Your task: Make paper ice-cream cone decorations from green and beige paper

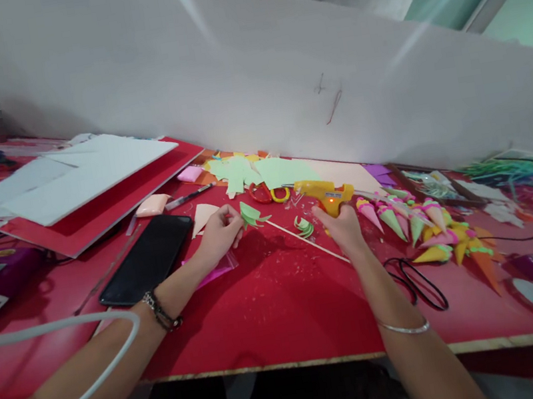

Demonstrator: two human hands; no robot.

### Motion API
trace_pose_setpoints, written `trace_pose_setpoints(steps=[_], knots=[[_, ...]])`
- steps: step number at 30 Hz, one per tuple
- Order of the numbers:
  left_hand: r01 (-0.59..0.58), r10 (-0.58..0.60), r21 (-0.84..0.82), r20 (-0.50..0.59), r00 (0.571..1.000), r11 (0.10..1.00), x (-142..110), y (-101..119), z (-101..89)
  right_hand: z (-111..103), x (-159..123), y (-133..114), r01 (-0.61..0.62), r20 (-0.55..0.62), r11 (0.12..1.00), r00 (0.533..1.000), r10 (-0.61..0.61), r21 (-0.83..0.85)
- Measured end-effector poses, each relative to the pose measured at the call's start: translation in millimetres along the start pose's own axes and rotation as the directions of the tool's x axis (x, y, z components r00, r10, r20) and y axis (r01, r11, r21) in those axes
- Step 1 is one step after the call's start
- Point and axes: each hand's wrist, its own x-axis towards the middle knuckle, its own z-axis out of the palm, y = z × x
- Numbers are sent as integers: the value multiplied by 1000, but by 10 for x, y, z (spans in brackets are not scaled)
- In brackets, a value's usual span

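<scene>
My left hand (223, 230) pinches a cut piece of green paper (251, 215) with leaf-like strips, held above the red table. In my right hand (344, 227) is a yellow glue gun (323, 192), its small orange light lit and its nozzle pointing left toward the green paper. A gap shows between nozzle and paper. Below the glue gun a curled green paper piece (304, 226) lies on the table. A thin pale stick (308, 241) runs slantwise between my hands. Scissors (268, 193) with red and yellow handles lie just behind.
A black phone (147, 259) lies beside my left forearm. Several paper cones (415, 216) are heaped on the right, near a black cable (419, 283). White boards (90, 170) are stacked at left. Green paper sheets (282, 171) lie along the wall. Purple power strips (1, 282) stand at both sides.
</scene>
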Motion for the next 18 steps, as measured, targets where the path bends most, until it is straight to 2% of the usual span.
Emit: trace_pose_setpoints(steps=[6, 11, 12, 15, 18], knots=[[2, -2, -17, -13, 1000, 1000, 16, -3, -14, -146, 168, 144, -87, -126, 996, 989, 83, -26], [-22, 22, -20, -20, 1000, 1000, 35, -11, -30, -573, 311, 176, -68, -227, 966, 974, 10, -249], [-25, 24, -21, -19, 1000, 999, 36, -14, -31, -676, 323, 198, -39, -198, 945, 980, -28, -325], [-28, 28, -25, -11, 1000, 999, 30, -18, -24, -927, 309, 349, -41, -110, 863, 994, -17, -504], [-26, 26, -21, -2, 1000, 999, 20, -11, -14, -1019, 236, 578, 8, 14, 770, 1000, 1, -638]])
